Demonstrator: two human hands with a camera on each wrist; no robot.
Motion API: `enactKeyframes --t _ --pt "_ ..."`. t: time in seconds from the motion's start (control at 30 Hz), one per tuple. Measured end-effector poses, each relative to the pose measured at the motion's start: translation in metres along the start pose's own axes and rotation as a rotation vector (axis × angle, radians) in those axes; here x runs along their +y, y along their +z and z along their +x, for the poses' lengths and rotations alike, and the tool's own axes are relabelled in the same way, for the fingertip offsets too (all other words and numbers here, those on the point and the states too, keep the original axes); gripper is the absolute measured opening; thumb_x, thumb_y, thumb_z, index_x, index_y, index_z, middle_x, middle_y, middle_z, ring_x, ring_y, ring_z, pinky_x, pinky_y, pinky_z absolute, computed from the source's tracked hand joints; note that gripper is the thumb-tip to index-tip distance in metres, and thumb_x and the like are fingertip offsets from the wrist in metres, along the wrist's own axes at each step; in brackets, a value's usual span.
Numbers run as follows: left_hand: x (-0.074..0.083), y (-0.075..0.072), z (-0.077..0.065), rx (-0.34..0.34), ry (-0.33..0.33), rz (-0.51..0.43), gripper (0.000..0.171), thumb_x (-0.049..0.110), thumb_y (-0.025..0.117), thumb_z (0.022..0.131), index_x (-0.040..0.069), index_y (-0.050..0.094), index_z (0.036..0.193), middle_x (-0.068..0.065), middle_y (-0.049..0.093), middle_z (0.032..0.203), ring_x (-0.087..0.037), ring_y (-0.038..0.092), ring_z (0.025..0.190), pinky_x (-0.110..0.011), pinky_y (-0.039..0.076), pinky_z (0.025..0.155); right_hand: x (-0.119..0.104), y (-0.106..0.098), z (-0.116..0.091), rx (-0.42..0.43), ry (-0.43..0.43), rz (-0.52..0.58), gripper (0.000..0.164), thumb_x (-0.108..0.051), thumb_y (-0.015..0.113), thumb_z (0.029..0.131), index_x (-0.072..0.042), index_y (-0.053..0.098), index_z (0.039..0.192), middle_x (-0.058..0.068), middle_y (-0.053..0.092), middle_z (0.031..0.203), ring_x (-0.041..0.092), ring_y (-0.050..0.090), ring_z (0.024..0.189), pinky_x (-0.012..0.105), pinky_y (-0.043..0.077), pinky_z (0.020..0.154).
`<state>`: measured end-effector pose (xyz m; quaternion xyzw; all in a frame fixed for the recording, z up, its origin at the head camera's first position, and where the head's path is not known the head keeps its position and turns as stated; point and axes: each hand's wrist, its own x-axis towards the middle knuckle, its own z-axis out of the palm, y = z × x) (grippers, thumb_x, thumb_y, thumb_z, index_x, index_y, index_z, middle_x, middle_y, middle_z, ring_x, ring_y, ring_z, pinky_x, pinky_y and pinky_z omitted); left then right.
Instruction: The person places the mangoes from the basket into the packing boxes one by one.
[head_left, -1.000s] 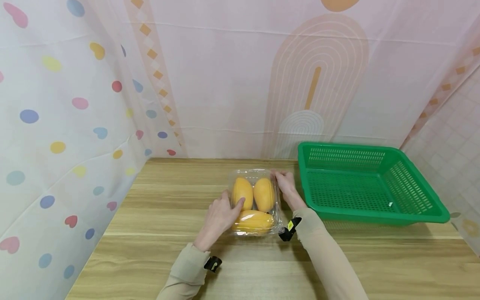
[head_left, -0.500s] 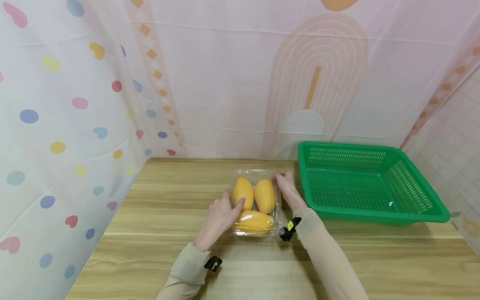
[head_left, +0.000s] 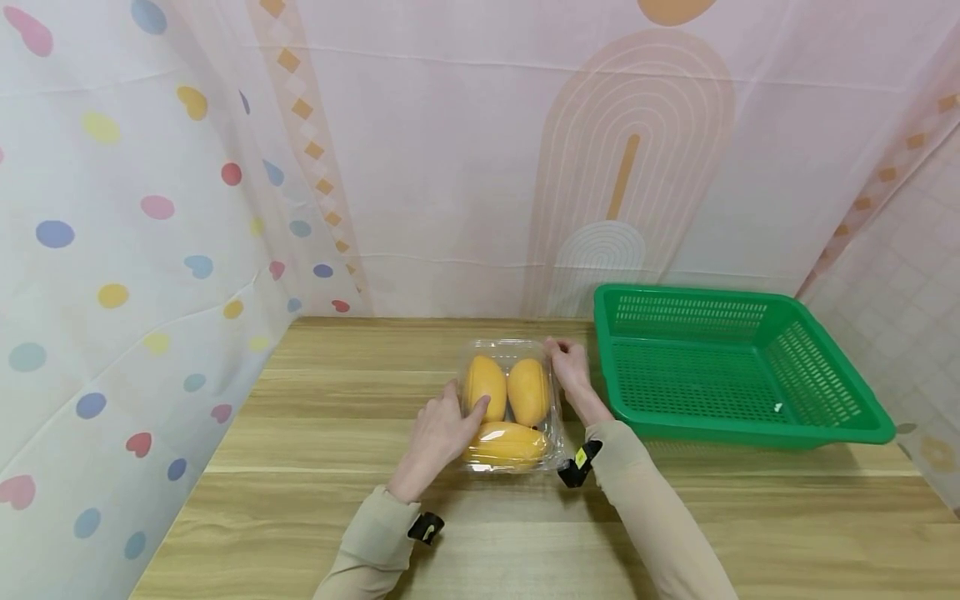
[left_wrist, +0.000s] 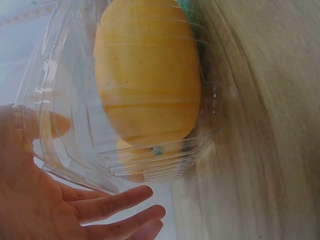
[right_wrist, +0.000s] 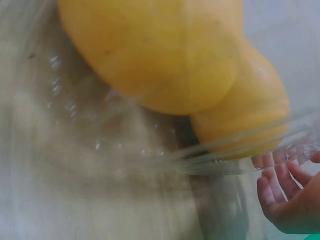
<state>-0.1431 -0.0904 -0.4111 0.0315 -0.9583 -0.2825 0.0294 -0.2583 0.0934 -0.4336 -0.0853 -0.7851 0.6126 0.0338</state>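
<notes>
A clear plastic clamshell box (head_left: pixel 553 442) lies on the wooden table with three yellow mangoes inside. Two mangoes, a left one (head_left: pixel 486 388) and a right one (head_left: pixel 528 392), lie lengthwise at the back; the front mango (head_left: pixel 507 444) lies crosswise. My left hand (head_left: pixel 444 427) holds the box at its left side, thumb over the lid and fingers along the side wall, as the left wrist view shows. At the far right corner my right hand (head_left: pixel 570 367) pinches the box's rim with curled fingers. In the right wrist view those fingers (right_wrist: pixel 280 185) are right at the plastic edge.
A green slotted plastic basket (head_left: pixel 750 429) stands on the table to the right, close to my right hand. One small white scrap (head_left: pixel 777 407) lies in it. Patterned curtains (head_left: pixel 450 167) hang behind the table and along its left side.
</notes>
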Motion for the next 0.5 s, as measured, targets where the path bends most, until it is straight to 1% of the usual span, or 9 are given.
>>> enactKeyframes --t 0.07,0.13,0.2,0.23,0.37,0.43,0.5 --pt "0.001 -0.001 0.0 -0.002 0.001 0.005 0.072 0.049 0.05 0.093 -0.009 0.042 0.135 -0.032 0.061 0.116 -0.046 0.062 0.102 -0.052 0.052 0.082 -0.003 0.0 -0.004 0.016 -0.056 -0.061 0.031 -0.017 0.049 0.098 0.007 0.062 0.113 0.016 0.065 0.095 0.025 0.059 0.088 0.032 0.049 0.077" --pt "0.002 -0.002 0.0 0.0 0.008 0.013 0.072 0.048 0.051 0.093 -0.01 0.041 0.135 -0.032 0.059 0.12 -0.046 0.061 0.105 -0.052 0.052 0.084 -0.007 -0.001 -0.008 0.018 -0.107 -0.119 0.034 -0.018 0.047 0.099 0.006 0.058 0.12 0.022 0.063 0.111 0.031 0.059 0.102 0.04 0.05 0.087" --pt "0.003 -0.004 0.001 0.007 0.019 0.016 0.071 0.046 0.052 0.093 -0.01 0.041 0.135 -0.031 0.056 0.125 -0.046 0.059 0.109 -0.053 0.05 0.087 -0.011 -0.003 -0.012 0.002 -0.16 -0.165 0.035 -0.018 0.046 0.099 0.005 0.056 0.123 0.023 0.06 0.12 0.035 0.057 0.112 0.045 0.047 0.095" --pt "0.003 -0.006 0.001 0.011 0.03 0.021 0.07 0.045 0.053 0.093 -0.01 0.042 0.134 -0.031 0.054 0.127 -0.046 0.058 0.11 -0.053 0.05 0.088 -0.013 -0.004 -0.014 -0.01 -0.187 -0.184 0.035 -0.018 0.046 0.099 0.004 0.055 0.124 0.023 0.059 0.122 0.035 0.055 0.115 0.046 0.046 0.097" --pt "0.006 -0.012 0.005 0.039 0.11 0.039 0.067 0.039 0.058 0.091 -0.01 0.043 0.134 -0.029 0.05 0.134 -0.044 0.055 0.116 -0.053 0.049 0.093 -0.021 -0.01 -0.022 -0.04 -0.313 -0.279 0.035 -0.019 0.047 0.098 0.002 0.054 0.125 0.02 0.055 0.128 0.036 0.05 0.123 0.049 0.041 0.104" --pt "0.009 -0.016 0.008 0.043 0.164 0.047 0.066 0.036 0.059 0.092 -0.009 0.041 0.136 -0.029 0.046 0.138 -0.043 0.051 0.122 -0.052 0.046 0.098 -0.026 -0.015 -0.027 -0.057 -0.372 -0.33 0.036 -0.02 0.048 0.098 0.001 0.053 0.126 0.019 0.053 0.132 0.036 0.047 0.126 0.05 0.039 0.106" --pt "0.011 -0.02 0.011 0.043 0.22 0.046 0.067 0.035 0.058 0.093 -0.008 0.038 0.139 -0.028 0.042 0.142 -0.043 0.045 0.129 -0.052 0.04 0.105 -0.03 -0.019 -0.033 -0.077 -0.427 -0.393 0.038 -0.022 0.048 0.098 0.0 0.051 0.129 0.018 0.049 0.138 0.036 0.044 0.13 0.051 0.036 0.108"
